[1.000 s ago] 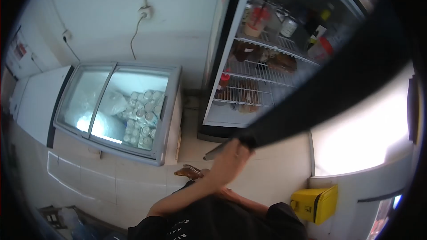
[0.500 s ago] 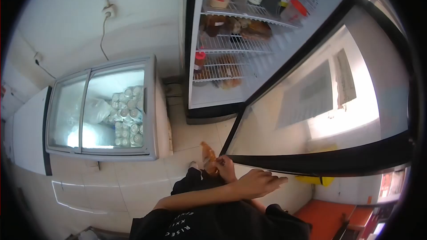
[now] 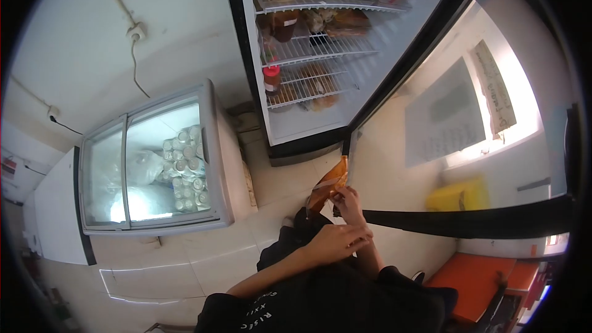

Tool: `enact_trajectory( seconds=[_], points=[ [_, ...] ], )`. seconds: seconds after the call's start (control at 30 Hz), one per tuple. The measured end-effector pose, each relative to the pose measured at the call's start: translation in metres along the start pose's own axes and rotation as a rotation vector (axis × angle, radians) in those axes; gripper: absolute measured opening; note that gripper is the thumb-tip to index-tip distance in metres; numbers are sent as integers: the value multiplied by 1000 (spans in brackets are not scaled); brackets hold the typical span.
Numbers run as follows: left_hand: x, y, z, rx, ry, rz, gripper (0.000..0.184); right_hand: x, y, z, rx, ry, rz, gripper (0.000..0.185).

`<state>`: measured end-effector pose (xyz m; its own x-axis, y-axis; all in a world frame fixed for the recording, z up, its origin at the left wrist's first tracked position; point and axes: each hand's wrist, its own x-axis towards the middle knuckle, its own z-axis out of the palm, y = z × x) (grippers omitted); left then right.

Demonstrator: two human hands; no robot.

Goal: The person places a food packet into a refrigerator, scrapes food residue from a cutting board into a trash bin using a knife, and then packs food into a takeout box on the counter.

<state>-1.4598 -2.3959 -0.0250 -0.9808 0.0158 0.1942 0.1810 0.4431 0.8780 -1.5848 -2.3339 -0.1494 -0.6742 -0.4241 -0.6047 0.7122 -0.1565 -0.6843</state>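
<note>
My right hand (image 3: 349,205) pinches the top of a see-through plastic bag (image 3: 327,186) with orange-brown contents that I cannot make out. The bag hangs beside the lower edge of the open fridge door (image 3: 456,221). Across my right forearm lies my left hand (image 3: 341,242), its fingers loosely stretched out and holding nothing. In front of me stands an upright fridge (image 3: 308,137) with wire shelves. On these are a brown-filled container (image 3: 283,26), a red-lidded jar (image 3: 271,79) and wrapped food (image 3: 347,23).
At left is a chest freezer (image 3: 225,166) with a sliding glass top, holding several cans (image 3: 184,157) and plastic bags (image 3: 145,166). A yellow object (image 3: 458,195) shows through the fridge door's glass. An orange table (image 3: 472,280) stands at lower right.
My right hand and the bag have moved up and right, closer to the fridge. My left hand has drawn back from near the door edge onto my right forearm. The view has shifted.
</note>
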Motion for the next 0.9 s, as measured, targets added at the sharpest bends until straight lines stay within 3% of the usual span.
enact_trajectory(
  seconds=[0.17, 0.33, 0.53, 0.67, 0.73, 0.9],
  points=[
    [8, -24, -37, -97, 147, -282, 20, 56, -25, 8, 106, -14, -52, 4],
    [37, -70, -56, -210, 285, -506, 19, 117, -78, 41, 151, -95, -268, 6],
    [93, -76, -86, -139, 431, -396, 19, 142, -173, 108, 298, -160, -468, 12],
    [110, -87, -88, -193, 458, -498, 18, 135, -243, 153, 481, -326, -539, 16],
    [116, -86, -91, -257, 448, -575, 18, 149, -259, 168, 529, -346, -504, 15],
    [131, -99, -83, -287, 487, -530, 19, 182, -276, 194, 622, -401, -449, 11]
  ],
)
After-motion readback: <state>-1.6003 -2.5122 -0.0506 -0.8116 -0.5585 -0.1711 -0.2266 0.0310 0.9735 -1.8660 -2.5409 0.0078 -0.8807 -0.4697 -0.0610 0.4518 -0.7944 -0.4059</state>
